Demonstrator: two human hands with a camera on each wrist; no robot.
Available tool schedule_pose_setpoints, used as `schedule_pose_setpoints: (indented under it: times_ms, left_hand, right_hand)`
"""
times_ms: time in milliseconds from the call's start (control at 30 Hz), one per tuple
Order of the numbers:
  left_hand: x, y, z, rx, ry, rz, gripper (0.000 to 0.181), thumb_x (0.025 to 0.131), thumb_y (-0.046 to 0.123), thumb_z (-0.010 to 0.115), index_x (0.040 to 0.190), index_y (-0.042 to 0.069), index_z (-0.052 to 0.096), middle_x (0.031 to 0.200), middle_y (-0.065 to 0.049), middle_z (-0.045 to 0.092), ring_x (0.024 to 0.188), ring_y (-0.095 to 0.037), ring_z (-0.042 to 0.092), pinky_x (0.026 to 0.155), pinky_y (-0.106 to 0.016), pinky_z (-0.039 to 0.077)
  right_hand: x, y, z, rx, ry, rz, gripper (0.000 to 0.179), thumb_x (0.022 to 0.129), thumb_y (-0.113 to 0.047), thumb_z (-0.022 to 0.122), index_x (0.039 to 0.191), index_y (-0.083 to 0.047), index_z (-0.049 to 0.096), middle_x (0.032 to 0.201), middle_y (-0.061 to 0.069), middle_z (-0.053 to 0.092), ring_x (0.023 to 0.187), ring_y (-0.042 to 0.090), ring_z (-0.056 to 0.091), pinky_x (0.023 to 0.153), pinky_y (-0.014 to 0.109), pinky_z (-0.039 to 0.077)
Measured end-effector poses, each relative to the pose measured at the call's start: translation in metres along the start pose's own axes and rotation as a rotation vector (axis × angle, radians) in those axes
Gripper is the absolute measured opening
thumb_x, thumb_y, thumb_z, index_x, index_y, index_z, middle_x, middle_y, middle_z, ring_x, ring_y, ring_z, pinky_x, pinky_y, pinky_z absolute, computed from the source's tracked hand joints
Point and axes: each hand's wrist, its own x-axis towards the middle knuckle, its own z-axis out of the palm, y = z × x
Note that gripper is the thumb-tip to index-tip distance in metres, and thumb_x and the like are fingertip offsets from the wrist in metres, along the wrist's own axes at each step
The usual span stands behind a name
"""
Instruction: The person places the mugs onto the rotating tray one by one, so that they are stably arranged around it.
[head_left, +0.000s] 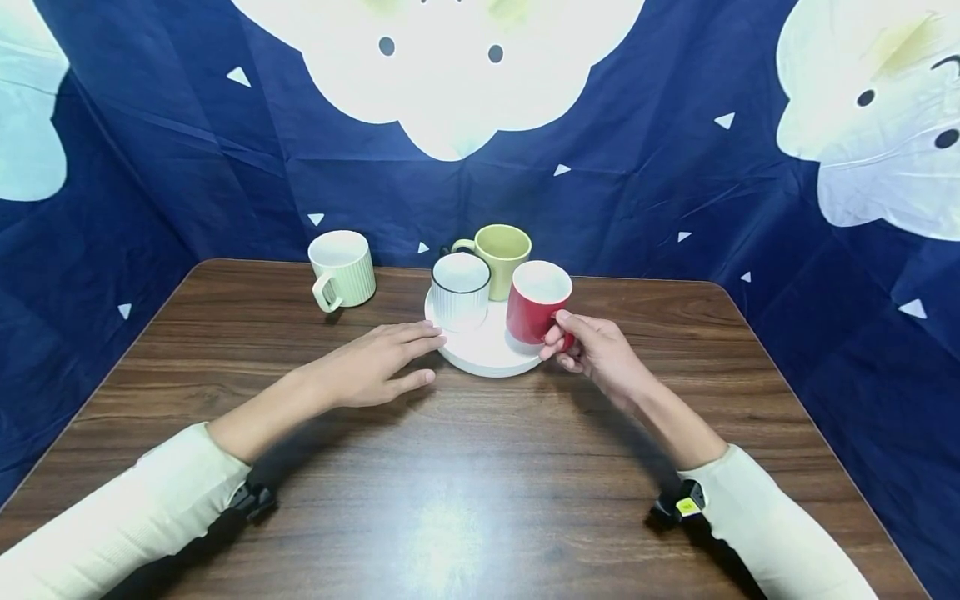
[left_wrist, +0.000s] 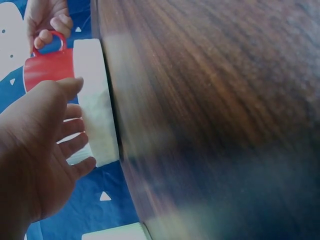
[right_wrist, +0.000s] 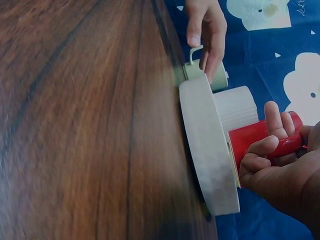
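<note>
My right hand (head_left: 600, 354) grips the handle of a red mug (head_left: 531, 312) with a white inside. That mug stands upright at the right side of a round white tray (head_left: 487, 363). My left hand (head_left: 378, 362) is spread with straight fingers, its fingertips right at the tray's left rim. On the tray near those fingertips is a white ribbed mug (head_left: 460, 300) with a dark rim. Behind both stands a yellow-green mug (head_left: 504, 250), its lower part partly hidden. In the right wrist view, the fingers (right_wrist: 260, 150) curl at the red mug's handle.
A pale green ribbed mug (head_left: 345, 271) stands on the wooden table (head_left: 337, 500) left of the tray, its handle toward the front. A dark blue cloth (head_left: 637, 208) with white cloud shapes hangs behind the table's back edge and along the sides.
</note>
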Motion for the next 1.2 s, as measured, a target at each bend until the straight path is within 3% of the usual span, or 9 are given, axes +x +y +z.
schedule_pose_setpoints:
  times_ms: [500,1200]
  left_hand:
    - [0.000,0.002,-0.001,-0.021,-0.006,-0.019,0.060,0.115,0.036,0.067,0.165,0.005,0.057,0.174,-0.018,0.053,0.166,-0.042,0.046,0.133,-0.072,0.039]
    - [-0.002,0.003,0.000,-0.023,-0.010,-0.025,0.060,0.115,0.036,0.066,0.165,0.004,0.056,0.174,-0.019,0.053,0.166,-0.042,0.045,0.133,-0.071,0.039]
  right_hand:
    - [0.002,0.005,0.015,-0.058,-0.050,0.020,0.040,0.121,-0.029,0.050,0.093,-0.019,0.075,0.086,-0.007,0.081,0.068,0.010,0.052,0.063,0.021,0.037]
    - [0.008,-0.002,0.020,-0.090,-0.074,0.101,0.039,0.122,-0.032,0.049,0.098,-0.014,0.073,0.087,-0.006,0.082,0.067,0.010,0.051,0.061,0.019,0.037]
